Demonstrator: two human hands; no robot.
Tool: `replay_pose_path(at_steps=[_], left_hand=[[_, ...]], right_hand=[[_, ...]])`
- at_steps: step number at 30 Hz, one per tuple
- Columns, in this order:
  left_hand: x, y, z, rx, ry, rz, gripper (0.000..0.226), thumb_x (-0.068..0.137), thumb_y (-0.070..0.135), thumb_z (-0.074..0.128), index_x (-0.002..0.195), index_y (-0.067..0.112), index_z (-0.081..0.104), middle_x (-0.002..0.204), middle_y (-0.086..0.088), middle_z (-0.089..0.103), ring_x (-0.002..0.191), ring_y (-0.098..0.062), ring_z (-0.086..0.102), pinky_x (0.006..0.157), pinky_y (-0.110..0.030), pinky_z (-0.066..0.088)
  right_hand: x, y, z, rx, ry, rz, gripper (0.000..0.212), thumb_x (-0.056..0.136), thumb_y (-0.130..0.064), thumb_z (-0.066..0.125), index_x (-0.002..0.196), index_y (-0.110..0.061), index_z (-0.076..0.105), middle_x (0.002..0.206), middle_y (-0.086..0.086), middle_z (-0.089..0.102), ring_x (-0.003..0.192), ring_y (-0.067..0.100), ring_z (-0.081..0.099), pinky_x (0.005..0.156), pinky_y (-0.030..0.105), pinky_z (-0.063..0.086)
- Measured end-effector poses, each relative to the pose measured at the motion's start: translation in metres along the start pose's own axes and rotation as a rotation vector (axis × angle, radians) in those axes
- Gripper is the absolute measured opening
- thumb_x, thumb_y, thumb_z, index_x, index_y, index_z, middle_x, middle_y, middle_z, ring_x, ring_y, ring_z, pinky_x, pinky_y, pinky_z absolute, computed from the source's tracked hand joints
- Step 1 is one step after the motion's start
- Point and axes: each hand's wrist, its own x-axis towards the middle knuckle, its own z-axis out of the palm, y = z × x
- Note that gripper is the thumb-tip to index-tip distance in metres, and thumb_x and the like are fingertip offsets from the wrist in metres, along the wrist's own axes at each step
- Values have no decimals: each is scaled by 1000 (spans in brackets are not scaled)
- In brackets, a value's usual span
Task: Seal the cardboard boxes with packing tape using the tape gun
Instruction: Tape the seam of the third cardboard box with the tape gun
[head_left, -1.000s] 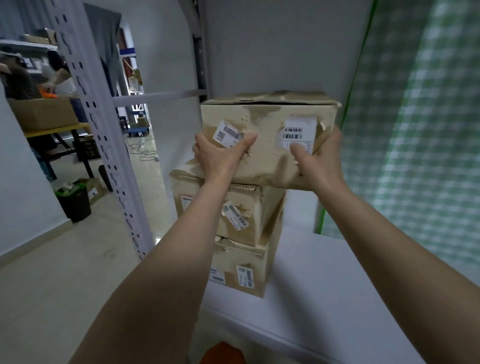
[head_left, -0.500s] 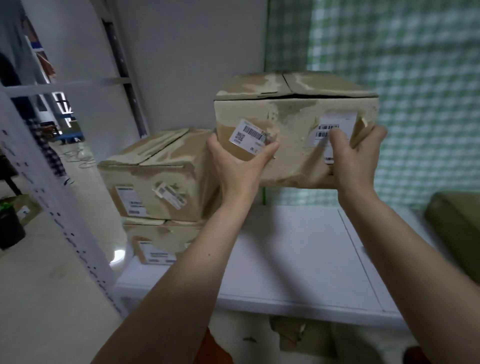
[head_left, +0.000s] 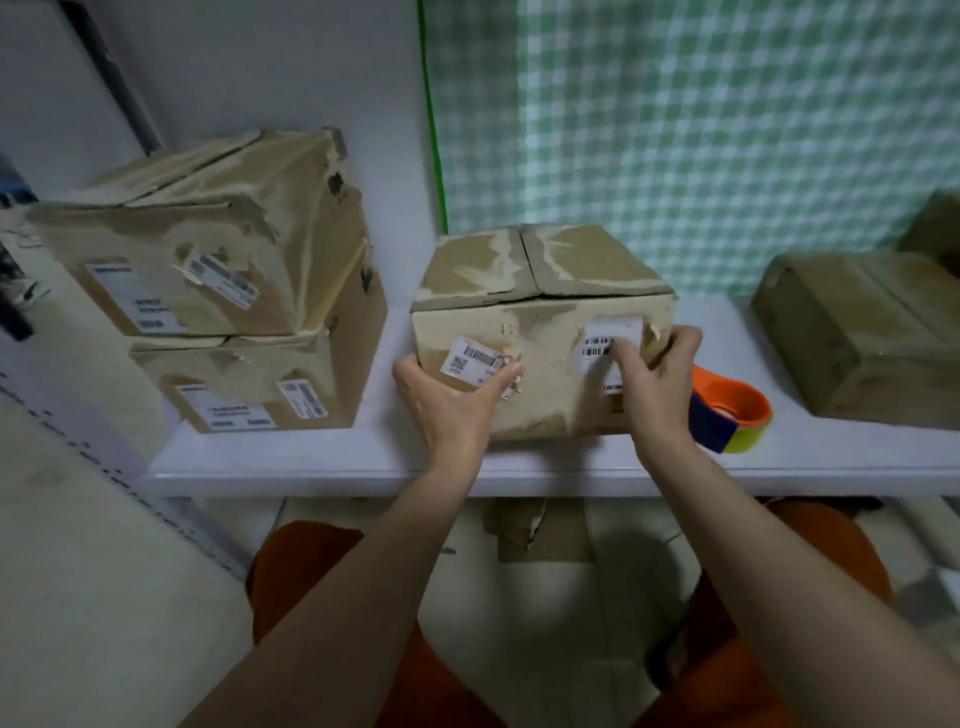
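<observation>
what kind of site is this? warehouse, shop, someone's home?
Most likely a small packing or stockroom area. Worn cardboard boxes with barcode labels are stacked on a white shelf, an orange tape gun lies beside the held box, and perforated metal racking stands left.

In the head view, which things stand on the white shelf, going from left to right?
Stack of two boxes → box held by both hands → orange tape gun → darker box.

- One head-worn wide-angle view is given, aimed forward and down.
- The desk (head_left: 571, 467) edge is seen from close above, with the wall behind.
- The wearer's forearms and lap are taken in below.
</observation>
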Motion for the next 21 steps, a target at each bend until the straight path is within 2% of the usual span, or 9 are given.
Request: replay_pose_path(at_steps=[5, 8, 11, 13, 15, 16, 18, 20, 21], left_hand=[[-25, -14, -3, 149, -92, -63, 97, 50, 37, 94, 121, 11, 34, 114, 1, 39, 105, -10, 42, 88, -16, 34], [-29, -21, -11, 102, -154, -68, 95, 60, 41, 88, 132, 15, 31, 123, 2, 45, 109, -12, 48, 88, -19, 40], [-33, -18, -16, 13, -229, -59, 65, 87, 48, 61, 141, 27, 32, 131, 6, 46, 112, -9, 48, 82, -16, 40], [-31, -17, -14, 95, -183, -2, 41, 93, 51, 47, 126, 26, 46, 123, 2, 51, 104, -11, 53, 83, -26, 44], [-25, -13, -10, 160, -93, 39, 33, 94, 49, 47, 107, 19, 48, 111, -2, 52, 96, -15, 54, 80, -31, 45], [-21, -10, -9, 214, -46, 87, 36, 92, 50, 49, 106, 16, 47, 112, -4, 50, 100, -19, 53, 80, -30, 43], [-11, -1, -7, 405, -7, 274, 55, 87, 55, 51, 122, 13, 45, 133, -9, 43, 124, -24, 42, 99, -34, 39], [-3, 20, -1, 664, -200, 517, 71, 86, 63, 50, 139, 18, 38, 153, -7, 26, 142, -24, 21, 117, -45, 19], [1, 30, 5, 779, -361, 622, 76, 84, 69, 47, 144, 23, 34, 157, -3, 21, 145, -22, 14, 119, -48, 9]], right_hand=[[-7, 25, -14, 19, 31, 82, 33, 89, -38, 52, 90, -12, 34, 83, 1, 40, 77, 14, 41, 66, 25, 35], [-2, 31, -20, -40, 43, 127, 36, 96, -47, 45, 97, -11, 39, 86, 0, 47, 81, 14, 46, 69, 33, 35], [4, 37, -22, -70, 67, 178, 27, 93, -42, 49, 104, -18, 45, 88, -6, 53, 88, 16, 51, 73, 32, 37], [8, 38, -22, -67, 71, 187, 25, 93, -38, 50, 105, -17, 48, 85, -8, 54, 87, 16, 51, 70, 31, 38], [12, 39, -24, -52, 56, 187, 29, 95, -39, 47, 100, -12, 52, 83, -4, 54, 82, 15, 49, 68, 31, 37], [15, 40, -26, -44, 46, 187, 32, 98, -40, 42, 93, -11, 54, 82, -1, 54, 81, 15, 48, 69, 32, 36], [21, 42, -31, -84, 50, 172, 41, 101, -37, 30, 72, -14, 48, 76, 3, 52, 77, 18, 44, 67, 35, 32], [29, 46, -37, -279, 96, 122, 41, 102, -27, 28, 70, -11, 49, 81, 12, 56, 82, 26, 48, 70, 36, 31], [35, 51, -41, -425, 117, 103, 36, 101, -25, 33, 81, -6, 56, 93, 19, 60, 92, 31, 51, 76, 37, 34]])
